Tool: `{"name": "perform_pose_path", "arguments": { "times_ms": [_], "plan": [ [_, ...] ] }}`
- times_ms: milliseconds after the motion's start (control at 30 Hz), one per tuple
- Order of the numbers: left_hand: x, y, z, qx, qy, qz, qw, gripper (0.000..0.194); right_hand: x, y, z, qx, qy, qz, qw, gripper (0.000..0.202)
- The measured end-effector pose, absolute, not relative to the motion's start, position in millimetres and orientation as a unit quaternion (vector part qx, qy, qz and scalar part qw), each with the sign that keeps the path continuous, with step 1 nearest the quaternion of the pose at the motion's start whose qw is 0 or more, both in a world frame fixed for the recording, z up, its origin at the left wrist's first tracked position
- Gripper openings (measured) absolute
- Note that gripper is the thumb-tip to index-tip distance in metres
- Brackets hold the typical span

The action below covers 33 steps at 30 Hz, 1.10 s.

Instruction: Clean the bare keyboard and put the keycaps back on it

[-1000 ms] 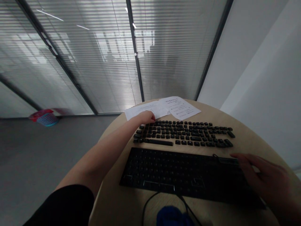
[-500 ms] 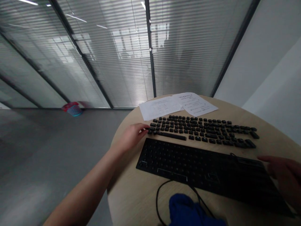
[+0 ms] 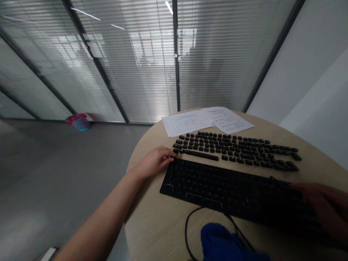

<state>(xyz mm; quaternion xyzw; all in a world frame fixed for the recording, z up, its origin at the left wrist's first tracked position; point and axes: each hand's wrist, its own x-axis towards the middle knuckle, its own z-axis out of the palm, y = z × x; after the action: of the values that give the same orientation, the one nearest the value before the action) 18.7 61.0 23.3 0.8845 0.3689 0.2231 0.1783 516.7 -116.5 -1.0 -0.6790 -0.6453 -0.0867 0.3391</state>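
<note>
Black keyboard base (image 3: 206, 181) on tabletop (image 3: 154, 214), beside loose keycaps (image 3: 247, 156); left hand (image 3: 154, 161) at its far-left corner, right hand (image 3: 322, 201) over its right end, both grips unclear; possible risk: keycaps scattered by brushing contact.

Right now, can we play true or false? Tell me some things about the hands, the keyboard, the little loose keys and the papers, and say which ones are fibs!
1. The loose keys lie between the papers and the keyboard. True.
2. The long key is fitted in the keyboard. False: the long key lies among the loose keys.
3. The left hand is by the keyboard's far left corner. True.
4. The right hand is on the papers. False: the right hand is at the keyboard's right end.
5. The red and blue basket is on the table. False: the basket is on the floor.
6. A black cable curves on the near side of the keyboard. True.
</note>
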Motion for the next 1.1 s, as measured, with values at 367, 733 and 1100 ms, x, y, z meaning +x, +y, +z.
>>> {"name": "perform_pose_path", "arguments": {
  "times_ms": [367,733,1100],
  "plan": [
    [21.3,62.7,22.3,0.872,0.381,0.233,0.2,0.023,492.3,-97.6,9.0,-0.651,-0.684,-0.07,0.322,0.039],
    [23.4,61.9,23.9,0.861,0.407,0.222,0.21,0.022,494.9,-72.0,-24.9,-0.578,-0.772,-0.065,0.256,0.038],
    [25.3,58.5,32.2,0.877,0.403,0.182,0.187,0.024,496.1,-72.1,-26.8,-0.568,-0.8,-0.027,0.192,0.039]
  ]
}}
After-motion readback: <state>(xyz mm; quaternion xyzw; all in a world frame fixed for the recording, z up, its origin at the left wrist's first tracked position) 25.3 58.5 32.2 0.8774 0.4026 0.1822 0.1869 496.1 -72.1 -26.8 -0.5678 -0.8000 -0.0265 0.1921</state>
